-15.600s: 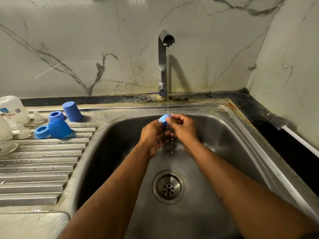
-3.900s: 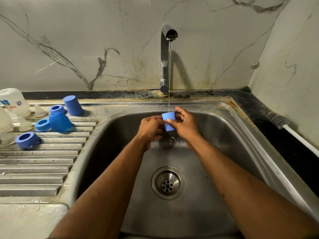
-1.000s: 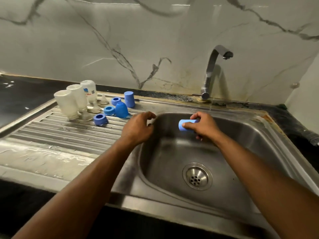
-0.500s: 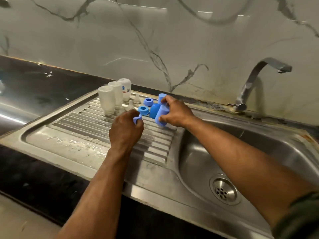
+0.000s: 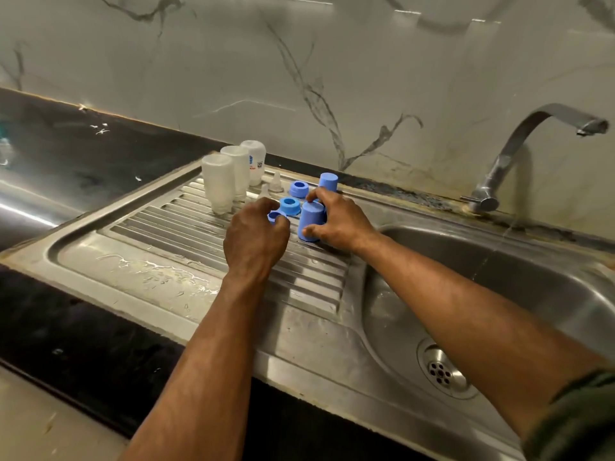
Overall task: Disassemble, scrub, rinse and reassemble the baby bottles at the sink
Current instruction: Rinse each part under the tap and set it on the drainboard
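Right now both hands are over the ribbed stainless-steel draining board (image 5: 186,234), left of the steel sink basin (image 5: 499,294) and curved steel tap (image 5: 519,141).

Largest first: three translucent plastic bottle bodies (image 5: 219,181) stand upside down, up and left of the grips, close together. Next, the tall blue plastic cap (image 5: 311,221), mouth down on the ribs. The right hand (image 5: 336,224) holds it, thumb low on the near wall, fingers curled over the far side and top. A second blue cap (image 5: 328,182) stands just behind the right fingers.

Smaller: the left hand (image 5: 254,237) pinches a blue plastic screw ring (image 5: 275,216) at its fingertips, just left of the held cap; most of the ring is hidden by the fingers. Two more blue rings (image 5: 289,205) lie open side up between the grips and the bottles. Smallest: clear silicone teats (image 5: 275,181) beside the bottles, hard to count.

Handling, my read:
- Caps and rings: light, rigid, probably wet, so slippery. Grip the side wall, thumb opposite fingers. No squeeze needed.
- Ribs make an uneven seat; a tall cap may tip if set across a ridge.
- Teats: soft, floppy. Take by the base flange, not the tip.
- Bottles: light, stiff, easily toppled when inverted. Hold mid-body.

Scrub and rinse look mostly done; reassembly not begun.
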